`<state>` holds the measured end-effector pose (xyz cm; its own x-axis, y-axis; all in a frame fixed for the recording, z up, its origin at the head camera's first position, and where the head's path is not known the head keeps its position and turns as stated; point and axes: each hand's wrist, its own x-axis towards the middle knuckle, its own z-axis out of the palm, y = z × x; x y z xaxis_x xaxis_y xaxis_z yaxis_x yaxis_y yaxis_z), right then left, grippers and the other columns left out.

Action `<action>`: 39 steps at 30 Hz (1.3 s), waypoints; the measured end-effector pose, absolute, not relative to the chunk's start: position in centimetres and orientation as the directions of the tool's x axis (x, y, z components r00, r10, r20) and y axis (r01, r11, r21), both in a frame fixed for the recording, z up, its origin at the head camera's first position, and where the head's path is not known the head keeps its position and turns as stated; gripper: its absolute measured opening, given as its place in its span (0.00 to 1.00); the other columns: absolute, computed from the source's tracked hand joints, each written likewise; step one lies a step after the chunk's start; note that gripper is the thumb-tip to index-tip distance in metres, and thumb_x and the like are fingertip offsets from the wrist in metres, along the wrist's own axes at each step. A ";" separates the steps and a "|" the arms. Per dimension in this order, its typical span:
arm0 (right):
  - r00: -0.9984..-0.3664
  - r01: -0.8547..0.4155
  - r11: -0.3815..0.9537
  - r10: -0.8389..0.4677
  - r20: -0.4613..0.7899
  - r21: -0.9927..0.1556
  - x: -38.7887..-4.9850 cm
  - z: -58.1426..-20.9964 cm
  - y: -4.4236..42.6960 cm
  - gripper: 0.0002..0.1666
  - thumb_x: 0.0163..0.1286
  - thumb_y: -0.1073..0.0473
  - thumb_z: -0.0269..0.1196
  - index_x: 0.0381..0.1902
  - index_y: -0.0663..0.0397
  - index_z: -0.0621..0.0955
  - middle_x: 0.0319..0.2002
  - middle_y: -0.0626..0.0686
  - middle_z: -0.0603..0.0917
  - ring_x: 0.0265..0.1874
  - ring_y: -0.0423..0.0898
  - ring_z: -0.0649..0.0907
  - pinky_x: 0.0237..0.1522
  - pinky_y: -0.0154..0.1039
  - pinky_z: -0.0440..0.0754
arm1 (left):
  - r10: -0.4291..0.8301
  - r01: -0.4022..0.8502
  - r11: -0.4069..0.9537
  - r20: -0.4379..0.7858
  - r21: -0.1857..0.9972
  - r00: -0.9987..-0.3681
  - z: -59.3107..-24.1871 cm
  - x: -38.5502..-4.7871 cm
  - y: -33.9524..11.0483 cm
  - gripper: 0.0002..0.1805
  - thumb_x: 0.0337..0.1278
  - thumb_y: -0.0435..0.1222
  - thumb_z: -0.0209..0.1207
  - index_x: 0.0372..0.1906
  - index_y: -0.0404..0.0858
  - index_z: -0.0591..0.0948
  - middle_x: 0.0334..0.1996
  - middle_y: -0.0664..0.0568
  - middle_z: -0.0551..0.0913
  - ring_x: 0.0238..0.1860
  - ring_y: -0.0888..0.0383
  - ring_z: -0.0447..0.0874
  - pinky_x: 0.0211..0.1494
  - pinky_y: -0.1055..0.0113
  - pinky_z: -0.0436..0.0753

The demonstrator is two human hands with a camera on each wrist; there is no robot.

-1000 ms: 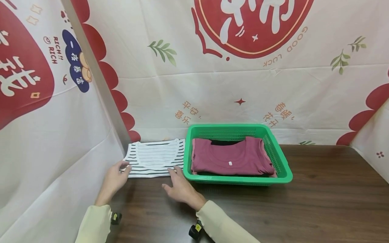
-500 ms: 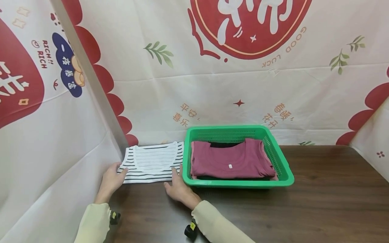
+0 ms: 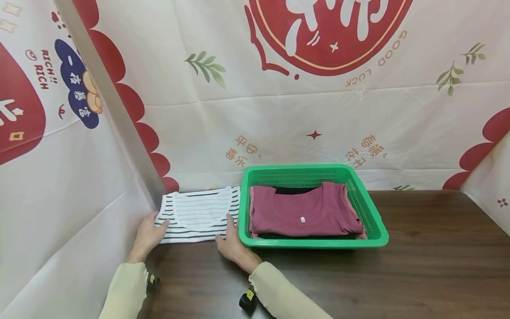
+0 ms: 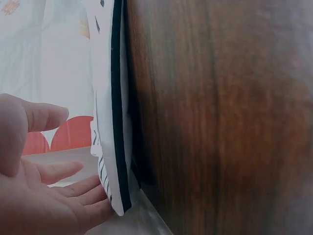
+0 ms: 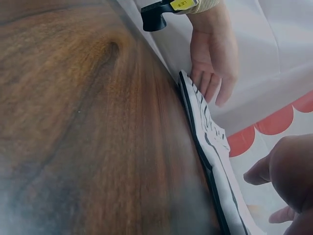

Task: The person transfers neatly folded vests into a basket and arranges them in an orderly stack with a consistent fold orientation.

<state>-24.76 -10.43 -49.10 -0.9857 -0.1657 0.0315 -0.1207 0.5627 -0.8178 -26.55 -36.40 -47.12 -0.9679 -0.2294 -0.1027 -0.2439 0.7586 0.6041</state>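
Note:
A folded white garment with dark stripes and a scooped neckline point(image 3: 195, 234) lies flat on the table. My left hand point(image 3: 146, 237) is at its left end. In the left wrist view that hand's fingers point(image 4: 93, 196) reach the garment's edge, while the thumb stays apart from the cloth. My right hand point(image 3: 234, 247) is at the garment's right end, between it and a green basket point(image 3: 314, 243). Its thumb and fingers point(image 5: 259, 172) are spread, and the contact of its far fingers is hidden. Folded in the basket lies a mauve top point(image 3: 299, 217) with a small white label.
Under the mauve top, pink and black cloth shows. A printed white curtain point(image 3: 191, 146) hangs behind the basket, and another white sheet point(image 3: 87, 199) stands close along the left. Dark wooden tabletop point(image 3: 430, 266) extends to the right and front.
Both hands have shifted to the striped garment's two ends, the right one in beside the basket. The garment sits slightly nearer the front relative to the basket. The head view has turned a little.

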 end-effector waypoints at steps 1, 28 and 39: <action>-0.986 -0.118 0.557 -0.162 0.032 -0.822 -24.8 -49.1 -10.5 0.41 0.68 0.61 0.60 0.73 0.67 0.58 0.71 0.74 0.59 0.73 0.65 0.56 0.72 0.58 0.56 | -0.231 -0.250 0.757 -0.110 0.604 -0.967 -47.2 -26.7 -36.4 0.37 0.70 0.41 0.49 0.71 0.19 0.55 0.69 0.22 0.57 0.71 0.30 0.55 0.72 0.40 0.57; -0.991 -0.134 0.348 -0.041 0.128 -0.928 -25.2 -49.8 -11.1 0.39 0.62 0.68 0.56 0.68 0.80 0.59 0.67 0.76 0.63 0.70 0.68 0.62 0.71 0.59 0.57 | -0.287 -0.288 0.739 -0.102 0.609 -0.952 -48.7 -28.0 -35.9 0.36 0.69 0.40 0.48 0.69 0.16 0.54 0.64 0.19 0.61 0.66 0.27 0.60 0.69 0.39 0.62; -0.995 -0.091 0.336 0.002 0.097 -0.938 -25.2 -49.9 -11.4 0.36 0.65 0.66 0.55 0.68 0.80 0.60 0.67 0.76 0.63 0.69 0.68 0.63 0.71 0.59 0.58 | -0.341 -0.343 0.764 -0.110 0.547 -0.934 -48.9 -28.4 -35.5 0.36 0.71 0.45 0.46 0.67 0.17 0.59 0.60 0.20 0.64 0.63 0.26 0.62 0.63 0.34 0.65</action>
<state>-25.18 -11.37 -49.87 -0.9952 0.0024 0.0974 -0.0909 0.3358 -0.9375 -28.39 -35.54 -48.90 -0.9336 -0.3409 -0.1102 -0.3434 0.7638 0.5466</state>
